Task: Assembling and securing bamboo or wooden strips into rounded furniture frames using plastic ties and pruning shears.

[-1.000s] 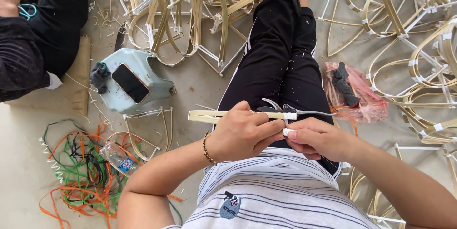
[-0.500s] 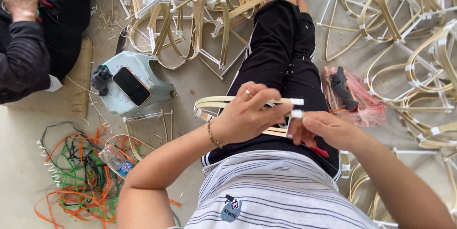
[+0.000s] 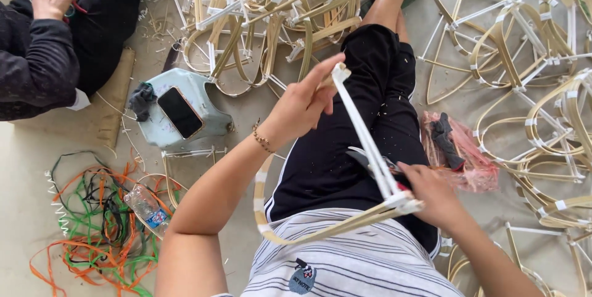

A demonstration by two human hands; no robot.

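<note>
The bamboo frame, a curved strip of pale cane closed by a straight white-wrapped bar, is held up over the person's lap, above the black trousers, with the bar running from about eleven o'clock down to five o'clock. The left hand has its grip closed on the upper end of the bar, fingers stretched along it and the thumb pressing from below, the wrist bent back and the forearm coming up from seven o'clock; a thin bracelet sits on that wrist. The right hand has its grip closed on the lower corner, where the bar meets the curved strip at a taped joint, and a pair of scissors with a red handle lies against the same hand; whether the fingers truly clasp them I cannot tell. The curved strip sweeps from that corner toward seven o'clock, across the striped shirt, and up beside the left forearm. At three o'clock of the right hand a pink plastic bag lies on the floor with a dark tool on it. At nine o'clock of the left hand stands a pale blue stool carrying a phone. Toward eight o'clock a plastic bottle lies among orange and green cords. Finished frames are heaped at twelve o'clock and along the right side. Another person in a black sleeve sits at ten o'clock.
</note>
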